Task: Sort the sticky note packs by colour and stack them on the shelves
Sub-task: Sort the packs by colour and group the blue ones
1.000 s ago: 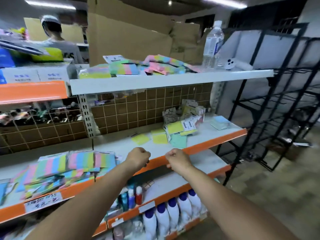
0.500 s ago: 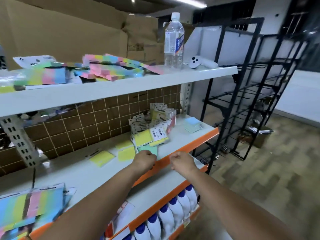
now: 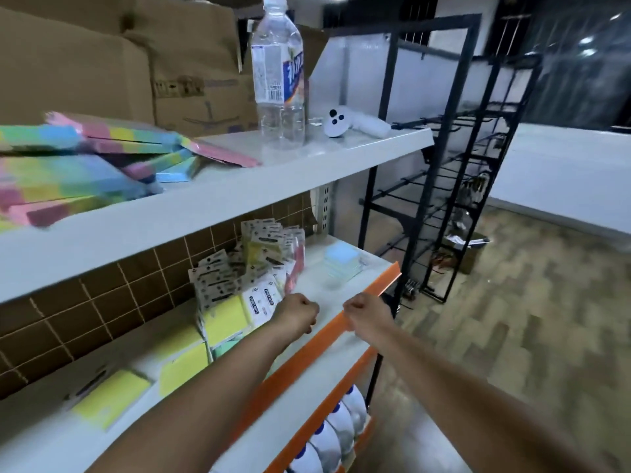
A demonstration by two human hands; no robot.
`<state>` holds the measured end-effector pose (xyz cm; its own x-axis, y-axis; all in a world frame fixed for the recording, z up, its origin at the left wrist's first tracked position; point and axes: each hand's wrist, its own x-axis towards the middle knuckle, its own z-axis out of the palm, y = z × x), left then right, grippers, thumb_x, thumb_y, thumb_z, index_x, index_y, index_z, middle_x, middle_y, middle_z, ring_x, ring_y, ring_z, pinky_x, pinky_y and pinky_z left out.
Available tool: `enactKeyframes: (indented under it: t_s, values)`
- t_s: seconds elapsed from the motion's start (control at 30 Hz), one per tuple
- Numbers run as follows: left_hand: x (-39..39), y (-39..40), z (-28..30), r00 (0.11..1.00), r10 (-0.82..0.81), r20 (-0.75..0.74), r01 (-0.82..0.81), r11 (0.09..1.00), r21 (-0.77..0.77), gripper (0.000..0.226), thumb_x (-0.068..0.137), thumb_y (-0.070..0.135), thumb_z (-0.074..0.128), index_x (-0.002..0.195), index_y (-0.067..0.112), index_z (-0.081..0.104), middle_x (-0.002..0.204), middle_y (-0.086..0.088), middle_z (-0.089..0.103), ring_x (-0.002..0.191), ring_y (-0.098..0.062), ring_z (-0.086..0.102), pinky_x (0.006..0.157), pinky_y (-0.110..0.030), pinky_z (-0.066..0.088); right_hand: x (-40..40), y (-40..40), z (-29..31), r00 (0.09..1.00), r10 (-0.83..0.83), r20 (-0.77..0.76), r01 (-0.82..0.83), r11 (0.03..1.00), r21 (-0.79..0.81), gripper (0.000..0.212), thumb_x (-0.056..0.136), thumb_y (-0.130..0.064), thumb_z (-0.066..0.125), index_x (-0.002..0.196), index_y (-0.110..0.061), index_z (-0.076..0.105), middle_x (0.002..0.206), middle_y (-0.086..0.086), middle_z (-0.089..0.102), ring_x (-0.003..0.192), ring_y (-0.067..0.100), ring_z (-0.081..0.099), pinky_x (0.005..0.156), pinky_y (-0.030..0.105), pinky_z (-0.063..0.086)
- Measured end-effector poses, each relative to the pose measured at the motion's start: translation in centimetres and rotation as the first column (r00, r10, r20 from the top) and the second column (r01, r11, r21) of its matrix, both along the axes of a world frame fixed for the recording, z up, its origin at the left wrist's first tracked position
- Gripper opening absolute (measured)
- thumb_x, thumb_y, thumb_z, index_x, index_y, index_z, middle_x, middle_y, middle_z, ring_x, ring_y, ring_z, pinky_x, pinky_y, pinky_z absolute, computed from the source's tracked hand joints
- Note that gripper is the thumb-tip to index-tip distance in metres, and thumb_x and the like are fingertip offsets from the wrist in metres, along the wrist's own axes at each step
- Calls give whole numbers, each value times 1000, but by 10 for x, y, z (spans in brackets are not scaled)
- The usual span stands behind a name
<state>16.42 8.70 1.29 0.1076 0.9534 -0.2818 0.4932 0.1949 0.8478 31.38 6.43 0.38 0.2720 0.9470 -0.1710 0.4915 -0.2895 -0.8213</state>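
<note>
Head view — white, orange-edged middle shelf (image 3: 345, 268), herringbone floor (image 3: 512, 319).

Middle shelf (image 3: 345, 268) carries yellow packs (image 3: 112, 396), a carded heap (image 3: 246, 268), blue packs (image 3: 341, 261).

The rainbow sticky note packs (image 3: 68, 172) at the upper left are smeared by motion blur and cut by the left edge. Print on the heaped pack headers (image 3: 235, 268) is unreadable. Bottles (image 3: 327, 435) at the bottom are half hidden behind the orange shelf lip (image 3: 327, 332). Both forearms run off the bottom edge.
</note>
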Motion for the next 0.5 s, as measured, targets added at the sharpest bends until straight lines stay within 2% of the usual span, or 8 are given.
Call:
enactKeyframes:
  t_s: [0.07,0.17,0.27,0.33,0.43,0.5]
  values:
    - [9,12,-5,1000,0,-13,-1,1000,-11,11,90,18,48,84,12,54,87,-8,64,71,-23,61,52,-21,35,11,9,-4,999,-17,-27,17,1000,-24,13,93,-14,47,93,-17,59,91,6,63,83,28,68,60,30,48]
    - [22,27,-10,1000,12,-17,-13,999,-30,12,91,22,52,95,11,53,93,-7,60,77,-23,61,56,-24,35,28,29,-12,996,-71,-62,67,996,-58,15,92,-15,47,105,-16,56,101,12,65,79,25,66,58,27,49]
    - [34,45,-15,999,28,-22,-30,998,-55,36,89,29,59,120,13,48,102,-5,56,86,-22,58,60,-25,37,43,51,-21,994,-85,-66,79,993,-88,29,92,-17,50,120,-13,53,105,15,65,82,26,67,66,32,53]
    - [44,60,-18,999,41,-22,-42,998,-57,54,87,32,62,133,14,40,109,-5,55,93,-20,55,65,-25,40,55,69,-25,998,-45,-51,40,995,-89,37,92,-18,51,129,-11,49,109,15,64,81,24,64,63,31,49]
    - [61,87,-23,997,78,-7,-78,995,-55,77,82,34,69,145,13,28,139,-7,44,118,-21,48,85,-27,44,77,101,-28,1000,26,10,-25,994,-104,43,92,-17,50,135,-9,48,119,13,62,85,22,60,67,26,43]
    - [76,105,-22,995,96,-36,-97,995,-34,86,80,33,72,147,12,23,147,-7,35,126,-23,43,89,-29,43,92,124,-31,999,50,21,-48,992,-118,44,93,-16,50,136,-10,50,119,13,62,86,21,58,69,25,43]
